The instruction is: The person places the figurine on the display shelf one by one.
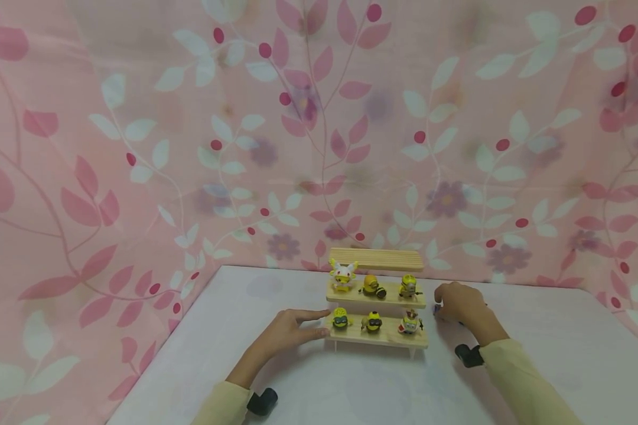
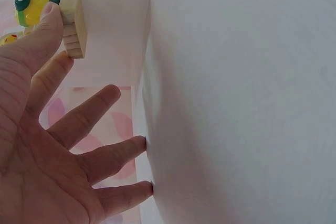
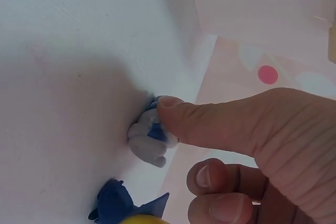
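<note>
My left hand (image 1: 286,333) touches the left end of the lower plank of a wooden display shelf (image 1: 377,337) with thumb and index finger. In the left wrist view its other fingers (image 2: 81,116) are spread and fairly straight, with two tips at the table. My right hand (image 1: 464,304), right of the shelf, pinches a small white-and-blue figurine (image 3: 144,145) that stands on the table. Its thumb (image 3: 210,121) presses the figurine's top; the index finger is hidden. Beside it lies a dark blue figurine with a yellow part (image 3: 114,203), cut off by the frame edge.
The lower plank bears yellow figurines, among them a green-goggled one (image 1: 340,319) and a crowned one (image 1: 410,324). On the middle plank are a white-and-yellow horned figurine (image 1: 342,276) and two yellow ones. A bare top plank (image 1: 374,258) stands before a pink floral backdrop (image 1: 319,147).
</note>
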Tool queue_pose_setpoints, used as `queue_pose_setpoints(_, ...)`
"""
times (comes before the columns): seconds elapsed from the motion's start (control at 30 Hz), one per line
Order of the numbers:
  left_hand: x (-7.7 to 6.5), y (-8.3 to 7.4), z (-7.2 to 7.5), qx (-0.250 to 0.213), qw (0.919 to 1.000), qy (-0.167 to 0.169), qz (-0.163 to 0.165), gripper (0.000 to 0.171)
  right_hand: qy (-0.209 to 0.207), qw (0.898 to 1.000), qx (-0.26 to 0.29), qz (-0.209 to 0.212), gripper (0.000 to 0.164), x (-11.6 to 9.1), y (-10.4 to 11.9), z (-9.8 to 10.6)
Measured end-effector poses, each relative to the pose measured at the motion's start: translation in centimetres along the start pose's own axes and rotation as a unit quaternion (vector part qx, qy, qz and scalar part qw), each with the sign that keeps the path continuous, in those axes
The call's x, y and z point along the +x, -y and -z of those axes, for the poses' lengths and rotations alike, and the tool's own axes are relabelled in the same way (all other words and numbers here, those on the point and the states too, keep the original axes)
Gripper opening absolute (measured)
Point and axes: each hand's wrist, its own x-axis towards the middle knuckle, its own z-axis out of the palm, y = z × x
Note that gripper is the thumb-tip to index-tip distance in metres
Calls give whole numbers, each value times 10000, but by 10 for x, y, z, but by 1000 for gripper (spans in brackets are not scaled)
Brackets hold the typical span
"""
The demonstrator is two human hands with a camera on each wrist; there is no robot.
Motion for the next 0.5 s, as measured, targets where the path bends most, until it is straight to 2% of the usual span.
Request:
queue_pose_setpoints(0.23, -1, -2, 0, 51, 10000, 28, 57, 54, 57, 10000, -5, 57, 16, 0, -1, -1)
queue_pose_setpoints(0.5, -2, -5, 1, -1, 10000, -5, -21, 53, -164, 9996, 119, 209, 11, -3, -4, 0)
